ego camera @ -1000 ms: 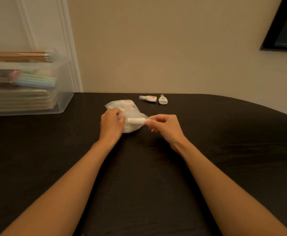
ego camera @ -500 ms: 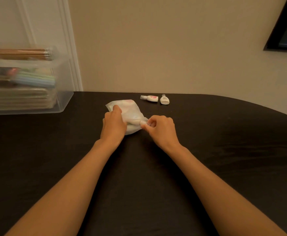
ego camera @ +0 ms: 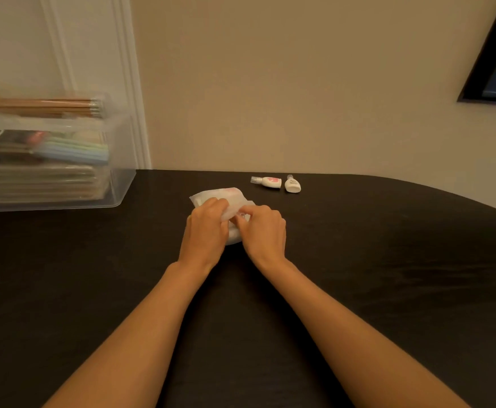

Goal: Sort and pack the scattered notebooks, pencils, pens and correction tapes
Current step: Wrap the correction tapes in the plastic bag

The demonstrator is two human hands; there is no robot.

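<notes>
White pouch point(ego camera: 231, 199) lies partly under left hand point(ego camera: 205, 229) and right hand point(ego camera: 265, 231).

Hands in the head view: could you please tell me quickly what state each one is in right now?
Left hand: closed, pinching the plastic pouch by its edge.
Right hand: closed, fingers curled, pinching the same pouch at its opening.

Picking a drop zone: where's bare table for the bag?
Bare: the table right of the right hand, and the stretch between the clear box and the left hand. Crowded: mid-table, both hands on the bag, two correction tapes just beyond.
</notes>
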